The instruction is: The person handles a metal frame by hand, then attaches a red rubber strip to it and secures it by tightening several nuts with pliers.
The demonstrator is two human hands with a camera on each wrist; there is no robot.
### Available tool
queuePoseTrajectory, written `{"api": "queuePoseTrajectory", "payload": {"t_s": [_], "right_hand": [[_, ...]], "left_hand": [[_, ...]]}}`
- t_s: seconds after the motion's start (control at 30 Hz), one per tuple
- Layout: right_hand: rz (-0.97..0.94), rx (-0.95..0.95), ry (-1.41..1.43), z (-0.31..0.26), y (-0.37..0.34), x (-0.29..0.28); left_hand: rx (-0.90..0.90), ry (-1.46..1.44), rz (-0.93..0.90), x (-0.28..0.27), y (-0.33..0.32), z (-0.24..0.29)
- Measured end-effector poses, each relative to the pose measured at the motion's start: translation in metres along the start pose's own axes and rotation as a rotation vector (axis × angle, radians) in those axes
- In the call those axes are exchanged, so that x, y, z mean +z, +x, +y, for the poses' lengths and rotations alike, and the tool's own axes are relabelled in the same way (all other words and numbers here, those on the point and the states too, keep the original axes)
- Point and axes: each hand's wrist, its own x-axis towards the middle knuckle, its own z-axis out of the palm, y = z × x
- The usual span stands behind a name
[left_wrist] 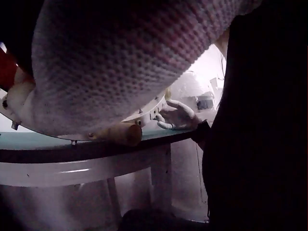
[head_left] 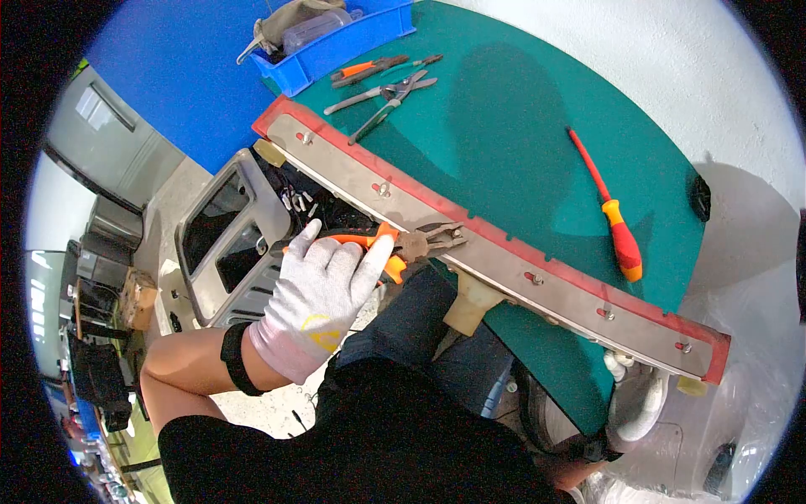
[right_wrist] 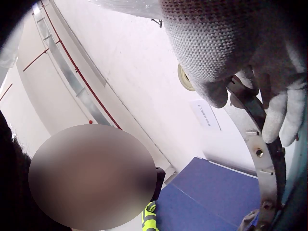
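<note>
In the head view my gloved left hand (head_left: 323, 294) grips orange-handled pliers (head_left: 411, 246). The plier jaws overlap the middle of a long metal strip with a red edge (head_left: 495, 261). Bolts sit in slots along this strip, which lies slanting over the table. My right hand (head_left: 640, 401), also gloved, holds the strip near its right end from below. In the right wrist view that hand's thumb and fingers (right_wrist: 275, 118) are on either side of the strip's curved edge. The left glove fills much of the left wrist view and hides the pliers' handles there.
On the green table (head_left: 504, 118) lie a red and yellow screwdriver (head_left: 619, 227), metal snips (head_left: 390, 101) and other orange-handled pliers (head_left: 369, 70). A blue bin (head_left: 336, 42) stands at the back left. A pale block (head_left: 472, 302) sticks out under the strip. Near the left arm stands a grey metal panel (head_left: 231, 235).
</note>
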Motion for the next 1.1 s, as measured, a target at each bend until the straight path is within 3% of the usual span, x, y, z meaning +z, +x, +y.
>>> {"api": "queuePoseTrajectory", "payload": {"t_s": [0.4,0.5,0.57,0.6,0.93,1.1], "right_hand": [[0.069,0.04,-0.028,0.003,-0.004,-0.008],[0.065,0.031,-0.038,0.003,-0.004,-0.009],[0.053,0.033,-0.04,0.001,-0.003,-0.007],[0.043,0.035,-0.042,0.001,-0.003,-0.006],[0.061,0.032,-0.037,-0.002,-0.001,0.004],[0.055,-0.002,-0.03,-0.003,0.0,0.009]], "left_hand": [[-0.03,-0.028,-0.017,0.009,-0.003,0.001],[-0.035,-0.035,0.074,0.005,0.0,-0.002],[-0.054,0.108,-0.107,-0.012,0.007,-0.001],[-0.055,0.109,-0.107,-0.01,0.005,0.0],[-0.061,-0.031,-0.127,-0.004,0.003,-0.007],[-0.074,-0.288,-0.205,-0.013,0.008,-0.013]]}}
